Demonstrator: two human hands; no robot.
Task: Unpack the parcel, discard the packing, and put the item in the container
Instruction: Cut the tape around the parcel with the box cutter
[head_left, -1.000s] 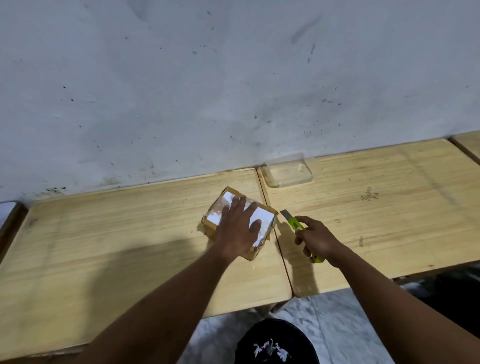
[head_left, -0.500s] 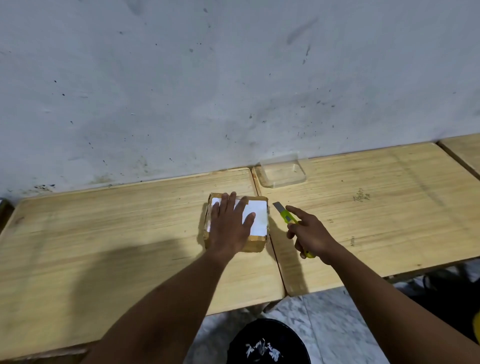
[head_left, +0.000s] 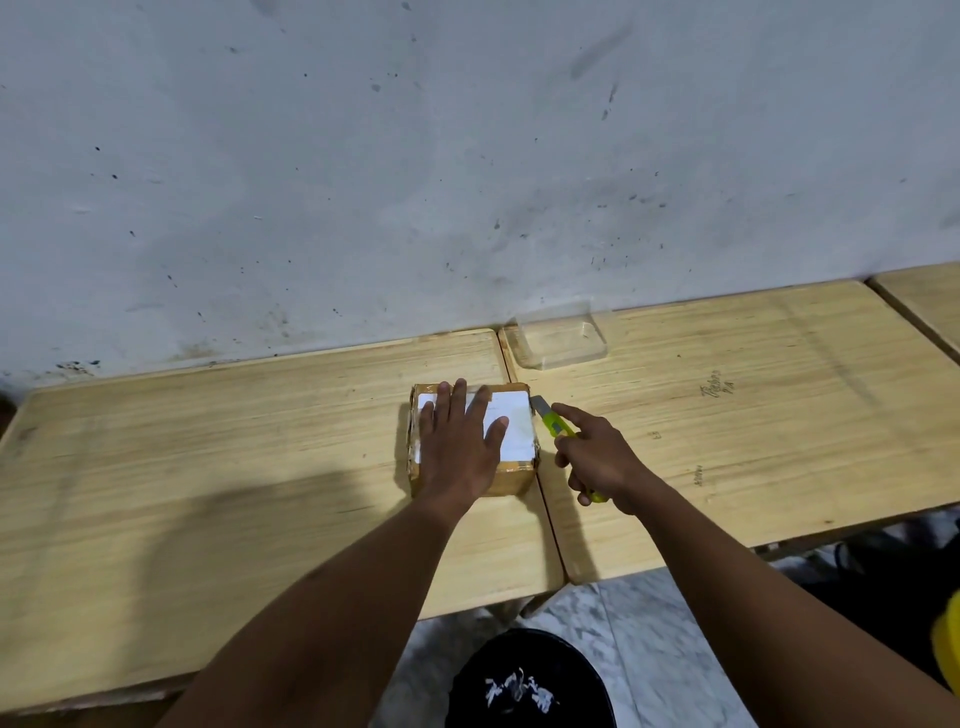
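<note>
The parcel, skewed a second ago, now sits square under the left hand as the right hand brings the yellow knife to its far right corner.

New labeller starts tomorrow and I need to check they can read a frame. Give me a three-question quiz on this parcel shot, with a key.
1. True or false: the left hand lies flat on top of the parcel.
2. What does the right hand grip? A) a yellow-green cutter B) scissors C) a tape roll
3. Fill in: the clear container stands apart from the parcel, at the far edge of the table, by the ____.

Key: 1 true; 2 A; 3 wall.
</note>
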